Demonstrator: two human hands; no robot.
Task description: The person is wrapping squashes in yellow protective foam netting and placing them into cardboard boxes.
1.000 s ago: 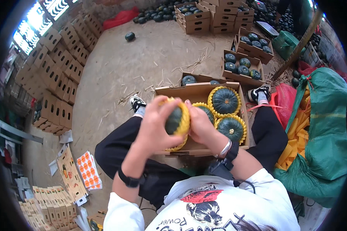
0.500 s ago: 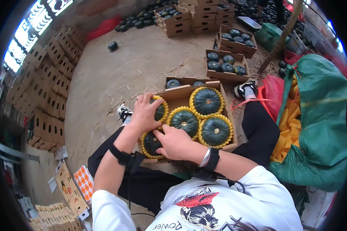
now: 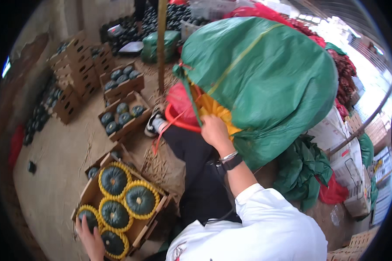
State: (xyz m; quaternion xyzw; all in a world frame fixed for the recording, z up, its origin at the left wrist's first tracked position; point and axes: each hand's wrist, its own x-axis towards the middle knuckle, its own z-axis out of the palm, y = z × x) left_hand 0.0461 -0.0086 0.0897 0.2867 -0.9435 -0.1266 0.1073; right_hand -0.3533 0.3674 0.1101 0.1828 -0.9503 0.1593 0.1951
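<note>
Dark green pumpkins in yellow foam nets fill much of an open cardboard box (image 3: 137, 238) at the lower left. My left hand (image 3: 91, 238) lies with fingers stretched over a netted pumpkin (image 3: 86, 219) at the box's left side. Another netted pumpkin (image 3: 113, 242) is just beside that hand. To the right, a big green sack (image 3: 265, 82) bulges with its mouth open, showing yellow foam nets (image 3: 217, 110) inside. My right hand (image 3: 215, 132) is closed at the edge of this mouth, against the nets; its fingertips are partly hidden.
Two boxes of bare pumpkins, a nearer box (image 3: 123, 114) and a farther box (image 3: 123, 81), stand beyond. A wooden pole (image 3: 161, 48) rises behind them. A red basin (image 3: 178, 119) sits by my foot. Stacked cartons (image 3: 80, 63) and a pumpkin heap lie at the back.
The view has swung right. My right hand has left the pumpkins and reached the sack's mouth. The box's free space, earlier at its far left, now shows at its near right corner.
</note>
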